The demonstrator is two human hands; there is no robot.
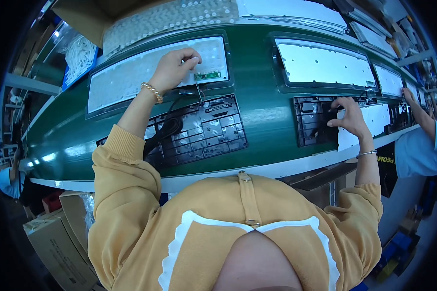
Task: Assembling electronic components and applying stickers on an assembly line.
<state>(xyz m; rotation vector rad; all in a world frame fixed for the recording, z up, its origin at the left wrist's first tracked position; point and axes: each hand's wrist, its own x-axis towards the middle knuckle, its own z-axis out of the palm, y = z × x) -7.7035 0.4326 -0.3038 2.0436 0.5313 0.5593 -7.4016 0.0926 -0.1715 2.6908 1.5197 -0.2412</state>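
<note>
At upper centre our left hand (172, 68) pinches the thin grey wire (198, 92) with closed fingers; right hand (348, 119) grips the white rectangular sheet (369, 127); we'd judge steady, gentle tension best.

Both arms are out, elbows bent, yellow sleeves pushed back to mid-forearm. The left hand (172, 68) reaches up and away from the body, wrist cocked, a beaded bracelet on it, thumb and forefinger pinched together at the tips with the other fingers curled under. The right hand (348, 116) stretches wide to the side, back of the hand facing up, fingers (336, 112) bent downward and pressing, a thin bangle on that wrist. The hands are well apart.
</note>
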